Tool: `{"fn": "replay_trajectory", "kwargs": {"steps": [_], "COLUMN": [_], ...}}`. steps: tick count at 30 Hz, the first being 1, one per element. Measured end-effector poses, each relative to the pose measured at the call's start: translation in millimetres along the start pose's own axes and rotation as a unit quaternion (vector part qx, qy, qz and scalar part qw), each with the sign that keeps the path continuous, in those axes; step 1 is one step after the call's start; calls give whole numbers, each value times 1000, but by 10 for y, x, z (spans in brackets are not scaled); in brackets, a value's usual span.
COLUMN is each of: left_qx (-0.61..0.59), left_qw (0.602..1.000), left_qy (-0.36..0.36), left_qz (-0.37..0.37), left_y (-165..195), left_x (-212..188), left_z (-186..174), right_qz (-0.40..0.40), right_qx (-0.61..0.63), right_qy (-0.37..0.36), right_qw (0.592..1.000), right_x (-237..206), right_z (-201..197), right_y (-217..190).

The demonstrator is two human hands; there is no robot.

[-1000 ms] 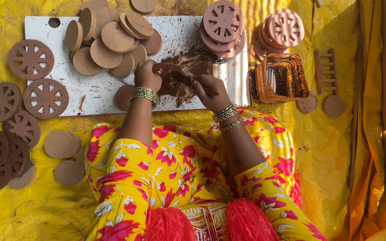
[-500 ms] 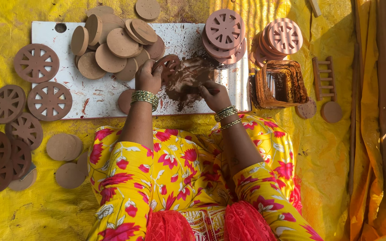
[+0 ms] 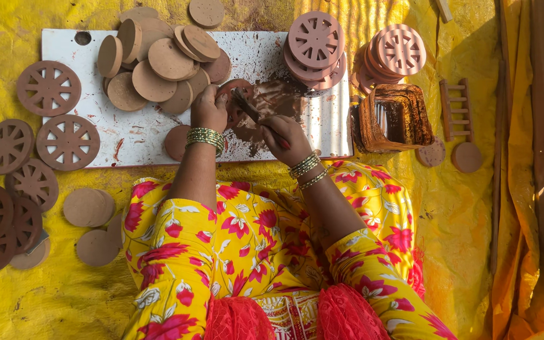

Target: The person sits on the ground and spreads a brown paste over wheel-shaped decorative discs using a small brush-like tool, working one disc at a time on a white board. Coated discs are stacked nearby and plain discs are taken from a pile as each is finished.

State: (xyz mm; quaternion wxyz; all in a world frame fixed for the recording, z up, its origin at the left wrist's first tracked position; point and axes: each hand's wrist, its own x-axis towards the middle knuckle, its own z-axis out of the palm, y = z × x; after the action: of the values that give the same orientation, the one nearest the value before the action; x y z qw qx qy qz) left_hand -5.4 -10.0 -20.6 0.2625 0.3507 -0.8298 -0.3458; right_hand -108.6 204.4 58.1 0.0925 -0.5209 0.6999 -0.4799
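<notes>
The left hand [image 3: 209, 108] pins a round clay disc [image 3: 233, 101] on the white board [image 3: 127, 132] while the right hand [image 3: 289, 140] grips a brush [image 3: 256, 114], stroking dark slip across it; even coverage probably depends on keeping the disc steady.

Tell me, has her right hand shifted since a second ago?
Yes. The right hand slid down the white board, nearer its front edge, now gripping a thin dark tool.

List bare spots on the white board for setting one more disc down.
Free: the white board strip between the wheel cutouts and left hand. Crowded: plain disc pile up top, wet clay under right hand, wheel stack.
</notes>
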Motion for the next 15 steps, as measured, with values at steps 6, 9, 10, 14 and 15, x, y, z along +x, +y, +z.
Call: {"fn": "replay_trajectory", "kwargs": {"steps": [6,9,10,14,15], "left_qx": [63,85,90,86,79], "left_qw": [998,996,995,995,995], "left_qy": [-10,-35,-44,-60,-57], "left_qz": [-6,-14,-18,-1,12], "left_y": [63,135,161,242,257], "left_x": [3,-3,-7,-18,-20], "left_z": [-2,-33,-44,-96,-104], "right_qz": [167,172,171,188,201], "right_qx": [149,187,187,232,235], "right_qy": [116,123,114,113,109], "right_qw": [968,959,961,948,945], "right_x": [-97,-120,-127,-68,-50], "right_z": [40,147,194,302,279], "right_y": [412,584,625,750,770]}}
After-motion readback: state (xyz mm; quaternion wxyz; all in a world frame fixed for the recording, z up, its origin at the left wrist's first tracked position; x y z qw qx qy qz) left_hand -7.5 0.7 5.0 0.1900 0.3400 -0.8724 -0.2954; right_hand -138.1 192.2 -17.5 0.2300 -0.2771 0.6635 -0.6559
